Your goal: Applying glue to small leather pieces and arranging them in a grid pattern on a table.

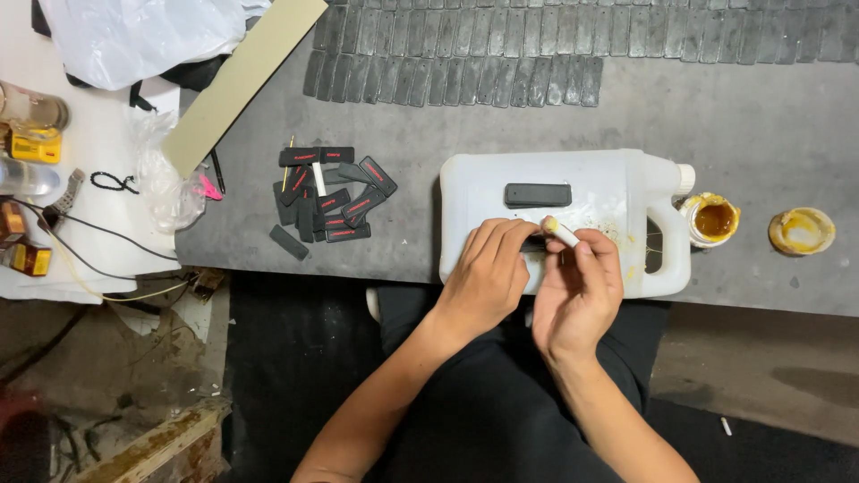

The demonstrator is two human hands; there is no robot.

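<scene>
A white plastic jug (591, 183) lies on its side on the grey table. A black rubber strip (537, 194) rests on top of it. My left hand (488, 273) presses down on another dark piece on the jug, mostly hidden under the fingers. My right hand (580, 286) holds a small white stick (562, 233) with a yellowish tip, touching the spot beside my left fingers. A small open pot of yellow-brown glue (713, 218) stands just right of the jug, with its lid (802, 231) farther right.
A loose pile of black strips with red marks (327, 197) lies left of the jug. Rows of black strips (537, 45) cover the far table. A beige board (237, 76), plastic bags, bottles and cables sit at the left.
</scene>
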